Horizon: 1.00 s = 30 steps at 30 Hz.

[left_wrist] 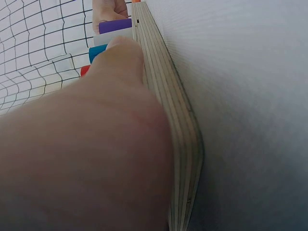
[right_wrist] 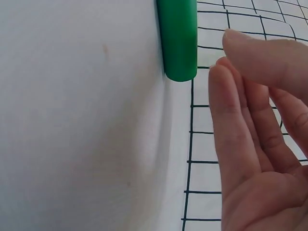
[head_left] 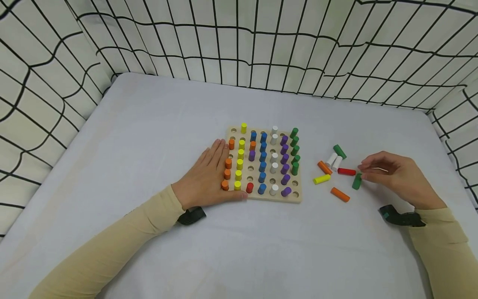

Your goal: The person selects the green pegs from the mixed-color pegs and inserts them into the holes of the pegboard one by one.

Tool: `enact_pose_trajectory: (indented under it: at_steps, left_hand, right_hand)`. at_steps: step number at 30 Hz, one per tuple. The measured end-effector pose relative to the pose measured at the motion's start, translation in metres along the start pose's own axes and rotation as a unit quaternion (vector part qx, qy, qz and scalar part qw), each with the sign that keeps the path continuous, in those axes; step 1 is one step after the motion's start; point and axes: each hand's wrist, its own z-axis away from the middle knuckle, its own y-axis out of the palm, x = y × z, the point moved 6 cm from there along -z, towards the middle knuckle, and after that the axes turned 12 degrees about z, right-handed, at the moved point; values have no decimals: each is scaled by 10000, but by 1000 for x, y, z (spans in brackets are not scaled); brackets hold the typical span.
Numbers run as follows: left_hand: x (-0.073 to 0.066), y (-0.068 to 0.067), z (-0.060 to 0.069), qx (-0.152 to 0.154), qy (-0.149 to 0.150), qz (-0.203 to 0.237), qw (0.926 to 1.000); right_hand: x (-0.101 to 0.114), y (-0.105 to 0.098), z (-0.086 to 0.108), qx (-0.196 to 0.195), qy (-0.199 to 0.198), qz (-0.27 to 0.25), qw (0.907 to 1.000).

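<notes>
A wooden pegboard (head_left: 280, 199) holds rows of coloured pegs. My left hand (head_left: 209, 178) lies flat along its left side, fingers straight, thumb at the near edge beside a red peg (head_left: 249, 187). From the left wrist, the thumb of that hand (left_wrist: 96, 144) rests against the board's layered side (left_wrist: 180, 134). My right hand (head_left: 401, 178) is right of the loose pegs, thumb and fingers slightly bent close to a green peg (head_left: 357, 181). The right wrist view shows a gap between this hand (right_wrist: 262, 125) and the green peg (right_wrist: 179, 43); it holds nothing.
Loose pegs lie between the board and my right hand: orange (head_left: 340, 194), yellow (head_left: 322, 179), red (head_left: 346, 171), another green (head_left: 340, 151), two white and another orange. A black wire grid (head_left: 237, 54) surrounds the far side and flanks of the white surface (head_left: 168, 112).
</notes>
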Motion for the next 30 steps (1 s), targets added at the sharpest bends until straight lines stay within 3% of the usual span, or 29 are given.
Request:
enact_pose_trajectory:
  at_steps: [11, 30]
  left_hand:
    - [0, -1, 1, 7, 21, 11, 10000]
    - [0, 0, 1, -12, 46, 10, 10000]
  right_hand:
    - [-3, 4, -1, 572, 55, 243, 9981]
    - [2, 6, 1, 792, -287, 213, 9962]
